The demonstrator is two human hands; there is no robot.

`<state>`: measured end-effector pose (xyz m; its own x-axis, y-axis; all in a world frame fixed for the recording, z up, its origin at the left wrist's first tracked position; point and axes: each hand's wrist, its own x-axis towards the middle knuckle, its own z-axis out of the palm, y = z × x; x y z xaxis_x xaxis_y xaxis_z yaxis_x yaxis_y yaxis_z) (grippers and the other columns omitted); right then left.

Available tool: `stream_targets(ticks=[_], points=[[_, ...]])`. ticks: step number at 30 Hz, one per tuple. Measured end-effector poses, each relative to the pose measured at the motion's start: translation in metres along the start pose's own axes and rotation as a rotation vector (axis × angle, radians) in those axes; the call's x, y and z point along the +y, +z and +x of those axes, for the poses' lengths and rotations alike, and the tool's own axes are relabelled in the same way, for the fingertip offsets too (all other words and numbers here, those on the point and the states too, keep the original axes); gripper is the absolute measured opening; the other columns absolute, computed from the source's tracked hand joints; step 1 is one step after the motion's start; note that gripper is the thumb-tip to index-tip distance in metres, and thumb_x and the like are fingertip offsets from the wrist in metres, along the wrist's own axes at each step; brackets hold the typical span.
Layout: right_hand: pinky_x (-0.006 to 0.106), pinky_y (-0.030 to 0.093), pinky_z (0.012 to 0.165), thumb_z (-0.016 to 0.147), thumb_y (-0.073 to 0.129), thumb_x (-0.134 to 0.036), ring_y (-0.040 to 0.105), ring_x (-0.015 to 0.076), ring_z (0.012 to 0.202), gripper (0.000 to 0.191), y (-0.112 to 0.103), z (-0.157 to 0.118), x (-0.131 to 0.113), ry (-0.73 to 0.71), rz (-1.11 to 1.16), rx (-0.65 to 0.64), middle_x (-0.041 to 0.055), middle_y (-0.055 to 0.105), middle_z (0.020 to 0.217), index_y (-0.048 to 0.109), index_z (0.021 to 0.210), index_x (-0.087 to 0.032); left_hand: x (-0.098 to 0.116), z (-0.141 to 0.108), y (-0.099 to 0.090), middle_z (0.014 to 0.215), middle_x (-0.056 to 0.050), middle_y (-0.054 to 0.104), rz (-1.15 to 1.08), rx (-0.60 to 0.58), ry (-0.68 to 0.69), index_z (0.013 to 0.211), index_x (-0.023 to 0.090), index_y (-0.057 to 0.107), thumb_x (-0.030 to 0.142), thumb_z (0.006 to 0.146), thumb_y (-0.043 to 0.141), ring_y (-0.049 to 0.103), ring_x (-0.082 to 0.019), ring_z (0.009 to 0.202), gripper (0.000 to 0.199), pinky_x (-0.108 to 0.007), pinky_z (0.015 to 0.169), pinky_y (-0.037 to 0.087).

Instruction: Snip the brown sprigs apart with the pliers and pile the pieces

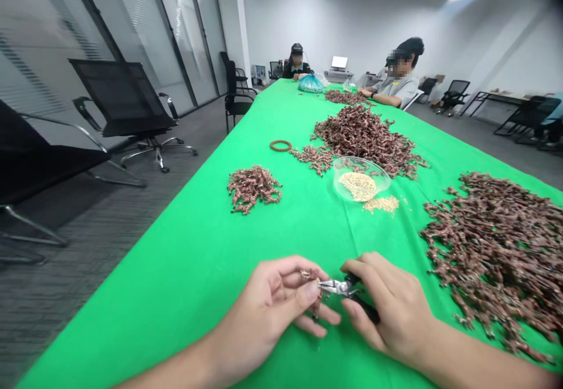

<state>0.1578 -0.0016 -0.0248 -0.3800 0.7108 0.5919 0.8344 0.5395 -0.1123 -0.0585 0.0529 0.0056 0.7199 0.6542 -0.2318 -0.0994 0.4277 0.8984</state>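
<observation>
Between the thumb and fingers of my left hand (pixel 281 301) is a small brown figurine (pixel 315 307), partly hidden by the thumb. My right hand (pixel 391 307) grips black-handled pliers (pixel 338 287), whose metal jaws reach to the figurine at my left thumb tip. Whether the jaws are closed on a part of it is too small to tell. Beyond my hands stands a clear plastic bowl (pixel 382 188) with small beige-gold bits in it. Some of the same bits (pixel 382 204) lie spilled beside the bowl.
A green cloth (pixel 189 271) covers the long table. Brown figurines lie in a small pile (pixel 254 188), a far heap (pixel 365 137) and a large right-hand heap (pixel 501 254). A brown ring (pixel 280 145) lies farther off. Two people sit at the far part, near a blue bag (pixel 310 84).
</observation>
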Motion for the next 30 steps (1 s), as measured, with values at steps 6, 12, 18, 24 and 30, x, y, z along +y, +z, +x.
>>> stream_targets(ticks=[6,12,18,24,30], points=[[0.031,0.043,0.057,0.095,0.051,-0.034,0.053,0.0196,0.069,0.028,-0.0012,0.0003,-0.0008,-0.007,-0.025,0.025,0.0092,0.058,0.081,0.054,0.108,-0.009,0.0021,-0.0003,0.0,0.096,-0.012,0.073,0.019,0.0,0.008,0.101,0.011,0.064,0.028,0.092,0.064,0.074,-0.021,0.082,0.019,-0.027,0.068,0.059],[0.032,0.043,0.059,0.095,0.051,-0.034,0.053,0.02,0.07,0.028,-0.0012,-0.0012,0.0004,0.01,-0.022,0.029,0.0095,0.058,0.081,0.053,0.109,-0.01,0.0032,-0.0014,0.0,0.094,-0.011,0.073,0.036,-0.018,0.027,0.102,0.011,0.063,0.029,0.094,0.06,0.074,-0.02,0.079,0.02,-0.025,0.064,0.058],[0.032,0.044,0.06,0.094,0.051,-0.033,0.054,0.0198,0.071,0.025,-0.0019,-0.0028,0.0004,0.032,-0.015,-0.005,0.0084,0.058,0.081,0.051,0.11,-0.013,0.0039,-0.001,0.0002,0.088,-0.009,0.072,0.038,-0.033,0.039,0.101,0.011,0.065,0.027,0.094,0.06,0.073,-0.018,0.076,0.018,-0.022,0.061,0.057],[0.031,0.044,0.059,0.095,0.052,-0.034,0.053,0.0197,0.07,0.028,-0.0029,-0.0029,-0.0003,-0.015,-0.061,0.01,0.0095,0.059,0.081,0.053,0.109,-0.011,0.0025,-0.0003,-0.0002,0.089,-0.009,0.073,0.026,-0.044,0.036,0.102,0.011,0.065,0.026,0.093,0.061,0.074,-0.018,0.076,0.017,-0.022,0.06,0.056],[0.03,0.044,0.059,0.095,0.052,-0.036,0.055,0.0194,0.069,0.026,-0.0043,-0.0028,-0.0028,-0.064,-0.166,0.039,0.0104,0.061,0.08,0.054,0.105,-0.011,0.0009,-0.0027,-0.0002,0.092,-0.01,0.074,0.004,-0.046,0.017,0.097,0.011,0.064,0.025,0.091,0.064,0.075,-0.021,0.078,0.016,-0.022,0.058,0.057]])
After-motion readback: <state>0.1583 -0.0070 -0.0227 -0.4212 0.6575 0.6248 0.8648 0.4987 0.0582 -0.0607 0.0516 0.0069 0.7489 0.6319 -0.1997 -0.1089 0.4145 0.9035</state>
